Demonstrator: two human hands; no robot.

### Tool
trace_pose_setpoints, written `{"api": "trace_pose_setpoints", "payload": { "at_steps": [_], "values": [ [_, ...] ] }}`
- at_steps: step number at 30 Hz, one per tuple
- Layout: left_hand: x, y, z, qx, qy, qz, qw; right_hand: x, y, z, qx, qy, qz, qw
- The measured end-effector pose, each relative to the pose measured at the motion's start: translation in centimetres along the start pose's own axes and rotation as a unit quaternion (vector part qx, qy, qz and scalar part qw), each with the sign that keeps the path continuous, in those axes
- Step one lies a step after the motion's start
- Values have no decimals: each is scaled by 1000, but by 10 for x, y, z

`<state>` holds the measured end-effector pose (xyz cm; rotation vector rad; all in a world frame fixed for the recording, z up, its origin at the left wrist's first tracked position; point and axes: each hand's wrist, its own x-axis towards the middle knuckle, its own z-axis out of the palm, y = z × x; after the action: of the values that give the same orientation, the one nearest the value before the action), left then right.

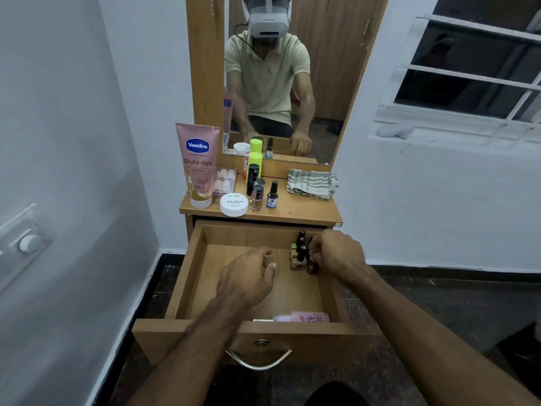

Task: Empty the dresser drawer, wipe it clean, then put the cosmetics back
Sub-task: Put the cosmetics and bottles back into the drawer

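The wooden drawer stands pulled out over a dark speckled floor, a pink bottle lying against its front wall; the left hand hovers palm-down over the drawer floor, fingers loosely curled, holding nothing. The right hand, knuckles up, pinches one of the nail polish bottles clustered at the back right; beyond, the dresser top carries a Vaseline tube, a white nail polish remover jar and a striped cloth below the mirror.

Bare forearms — pale polo, white headset
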<state>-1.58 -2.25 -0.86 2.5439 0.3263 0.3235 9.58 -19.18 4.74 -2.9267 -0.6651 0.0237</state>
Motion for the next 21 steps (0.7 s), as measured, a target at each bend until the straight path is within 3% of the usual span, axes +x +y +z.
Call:
{"api": "trace_pose_setpoints", "payload": {
  "at_steps": [3,7,10,15,21],
  "values": [
    [0,1,0,-6,0,-3,1000,2,-11,-5,-16,34,-15,999],
    [1,1,0,-18,4,-6,1000,9,-47,-22,50,122,-117,984],
    [0,1,-1,-24,0,-10,1000,23,-78,-32,39,120,-161,979],
    [-3,4,-6,-34,6,-16,999,41,-99,-35,-35,71,-150,986],
    [-6,11,-10,-60,14,-35,997,43,-95,-31,60,122,-135,981]
  ]
}}
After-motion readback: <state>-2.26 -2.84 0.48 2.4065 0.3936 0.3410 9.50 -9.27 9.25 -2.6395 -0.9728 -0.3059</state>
